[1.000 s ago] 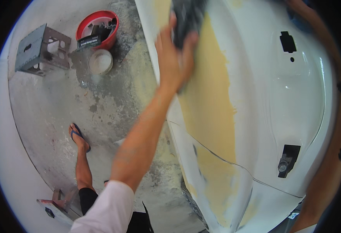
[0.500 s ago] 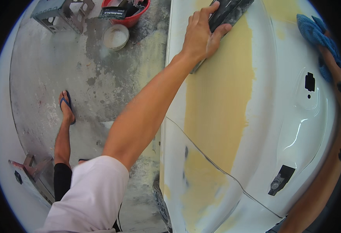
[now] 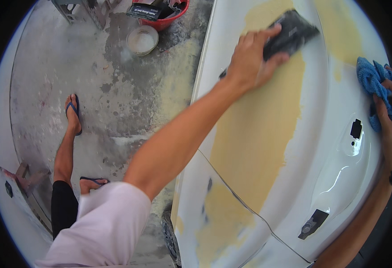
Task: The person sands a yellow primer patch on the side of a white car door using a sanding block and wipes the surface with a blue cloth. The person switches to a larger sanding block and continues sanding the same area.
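Note:
My left hand [image 3: 251, 60] is closed around a long black sanding block [image 3: 293, 35], pressed on a white car body panel [image 3: 303, 152]. Beneath the block runs a broad patch of yellow filler [image 3: 254, 134] with uneven edges. The block is blurred, and my hand covers its middle. At the far right, my right hand [image 3: 383, 107] grips a bunched blue cloth [image 3: 369, 80] against the panel's edge. Its fingers show only in part among the folds.
Two black-marked openings, one a dark recess [image 3: 313, 224], lie in the glossy door-handle area. On the stained floor stand a red basin [image 3: 167, 22] with items, a bowl of whitish liquid [image 3: 142, 40] and a grey step stool [image 3: 86, 11]. A wheel [image 3: 171, 239] shows below the panel.
My left hand and the sanding block have shifted right and slightly down in view, the block lying more crosswise. My view has turned a little. The blue cloth stays in my right hand.

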A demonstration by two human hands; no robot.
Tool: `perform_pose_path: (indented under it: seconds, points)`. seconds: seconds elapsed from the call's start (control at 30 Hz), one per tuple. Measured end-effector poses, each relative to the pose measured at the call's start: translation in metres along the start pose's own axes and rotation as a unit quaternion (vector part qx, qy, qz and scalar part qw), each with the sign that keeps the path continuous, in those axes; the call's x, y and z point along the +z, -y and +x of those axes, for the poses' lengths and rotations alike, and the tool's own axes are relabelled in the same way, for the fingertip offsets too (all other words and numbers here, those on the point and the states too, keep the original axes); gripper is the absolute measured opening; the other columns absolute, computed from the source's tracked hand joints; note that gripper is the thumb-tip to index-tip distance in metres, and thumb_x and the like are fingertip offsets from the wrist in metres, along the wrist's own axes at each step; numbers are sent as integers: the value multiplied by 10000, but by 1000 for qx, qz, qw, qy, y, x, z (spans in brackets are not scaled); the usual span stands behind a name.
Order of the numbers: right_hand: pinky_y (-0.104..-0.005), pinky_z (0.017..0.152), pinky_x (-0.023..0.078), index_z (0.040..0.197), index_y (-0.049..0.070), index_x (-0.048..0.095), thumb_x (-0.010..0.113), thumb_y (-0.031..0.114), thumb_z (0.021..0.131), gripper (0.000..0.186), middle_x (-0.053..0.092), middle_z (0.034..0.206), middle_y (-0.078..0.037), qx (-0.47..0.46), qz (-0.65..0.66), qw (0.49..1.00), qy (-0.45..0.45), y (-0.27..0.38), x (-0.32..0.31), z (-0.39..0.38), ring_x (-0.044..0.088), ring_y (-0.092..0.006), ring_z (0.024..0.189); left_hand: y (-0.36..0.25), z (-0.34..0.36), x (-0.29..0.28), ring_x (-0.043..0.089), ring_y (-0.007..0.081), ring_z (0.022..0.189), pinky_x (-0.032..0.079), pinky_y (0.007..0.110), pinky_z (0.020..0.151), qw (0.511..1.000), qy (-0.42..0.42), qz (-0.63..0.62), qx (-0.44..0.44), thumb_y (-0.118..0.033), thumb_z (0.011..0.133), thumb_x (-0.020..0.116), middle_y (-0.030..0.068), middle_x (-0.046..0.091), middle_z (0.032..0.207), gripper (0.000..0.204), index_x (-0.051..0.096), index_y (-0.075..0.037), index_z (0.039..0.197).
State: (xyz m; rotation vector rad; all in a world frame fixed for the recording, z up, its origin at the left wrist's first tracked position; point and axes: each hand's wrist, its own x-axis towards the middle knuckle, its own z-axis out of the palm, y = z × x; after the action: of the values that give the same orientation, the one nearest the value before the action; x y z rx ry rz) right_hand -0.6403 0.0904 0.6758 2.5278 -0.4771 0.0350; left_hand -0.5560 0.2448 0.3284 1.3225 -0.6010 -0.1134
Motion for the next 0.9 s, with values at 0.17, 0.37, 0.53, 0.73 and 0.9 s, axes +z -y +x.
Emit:
perform_pose_path:
  seconds: [0.17,0.37,0.53,0.73,0.9]
  points:
    - [-452,1086,496,1271,172,701,762,495,864,524,629,1409,-149,-22,-18,1000,1,7,-4,-1,645,-316,1257,-56,-161,-45,540,416,1254,428,510,1071,992,87,-95,-8,-185,668,949,183,538,1387,873,547,-230,1442]
    - [-424,1025,551,1163,178,740,793,380,841,384,593,1450,-129,-30,80,996,-10,8,-1,5,659,-304,1229,-14,-22,-3,551,365,1115,447,437,996,1000,21,10,-16,-216,868,823,210,574,1260,718,469,-57,1471]
    - [-408,978,581,1061,167,750,786,209,788,278,616,1415,-90,-3,70,997,-16,43,-39,-23,683,-294,1167,-66,-138,-31,543,414,1185,431,522,1022,996,68,-49,-12,-146,745,897,201,537,1358,794,490,-170,1427]
    - [-446,955,587,973,145,723,815,168,744,247,614,1392,-117,19,20,1000,-12,87,-84,-94,649,-317,1224,-46,-66,-12,543,418,1158,431,480,1030,996,50,-13,-78,-151,833,823,214,538,1334,735,444,-66,1457]
    - [-467,1004,567,1027,168,753,801,175,822,211,628,1385,-119,82,77,992,-59,68,-68,-120,669,-313,1199,-44,-109,-21,547,408,1161,428,467,1037,998,51,-9,36,-152,832,822,216,540,1339,721,462,-54,1450]
